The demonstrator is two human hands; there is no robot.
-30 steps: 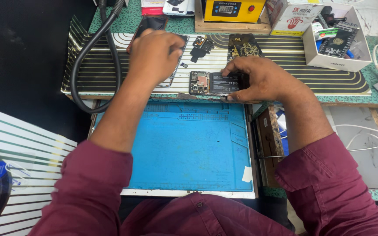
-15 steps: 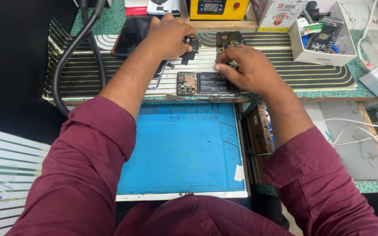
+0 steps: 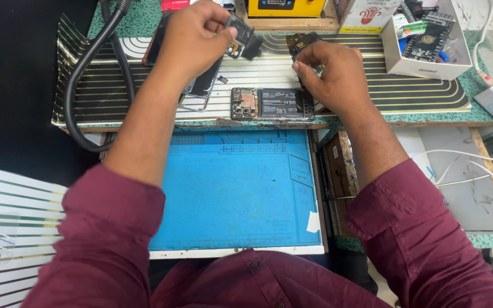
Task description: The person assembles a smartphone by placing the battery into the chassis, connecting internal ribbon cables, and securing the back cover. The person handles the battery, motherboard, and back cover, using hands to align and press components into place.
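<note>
An opened phone [image 3: 272,103] with its back off lies flat on the striped mat [image 3: 406,94], showing its battery and circuit board. My left hand [image 3: 192,37] is raised above the mat's far side and pinches a small dark phone part [image 3: 242,35] between thumb and fingers. My right hand [image 3: 332,74] hovers just right of the opened phone, fingertips pinched together on something tiny that I cannot make out. A dark phone cover [image 3: 300,43] lies behind my right hand. Another dark phone [image 3: 201,85] lies partly hidden under my left wrist.
A blue silicone work mat [image 3: 235,188] lies in front of me. A thick black hose [image 3: 84,74] loops at the left. A white box with a circuit board [image 3: 426,45] stands at the far right, a yellow device [image 3: 283,7] at the back. White cables [image 3: 469,165] run on the right.
My left hand has lifted a small dark part off the mat and holds it up. My right hand has left the opened phone and moved up to its right end.
</note>
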